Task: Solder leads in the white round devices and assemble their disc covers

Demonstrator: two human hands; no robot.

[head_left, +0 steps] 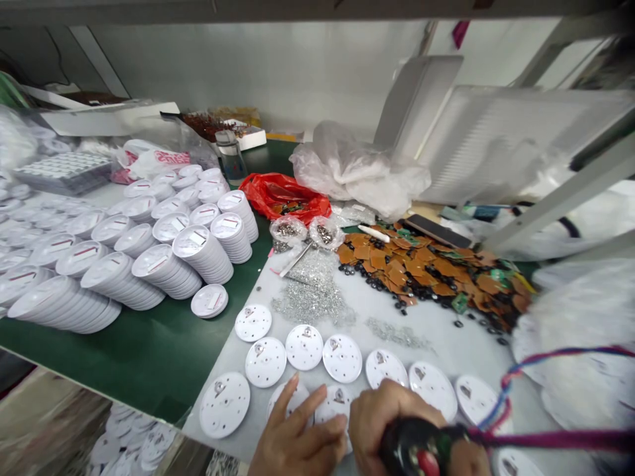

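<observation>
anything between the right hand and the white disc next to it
Nothing visible: the right hand, gripping a black corded hand tool, reaches the edge of the round white plastic disc, and the left hand lies against that disc's other side.

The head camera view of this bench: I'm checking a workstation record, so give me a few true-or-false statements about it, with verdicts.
1. The left hand holds the red plastic bag. False: it rests on a white disc.
2. The right hand holds a black corded tool. True.
3. Stacks of white discs lean in rows on the green mat. True.
4. A dark smartphone lies among those stacks. False: it lies at the far edge of the heap of orange-brown pieces.
5. Small silver pieces are spread on the white board. True.
</observation>
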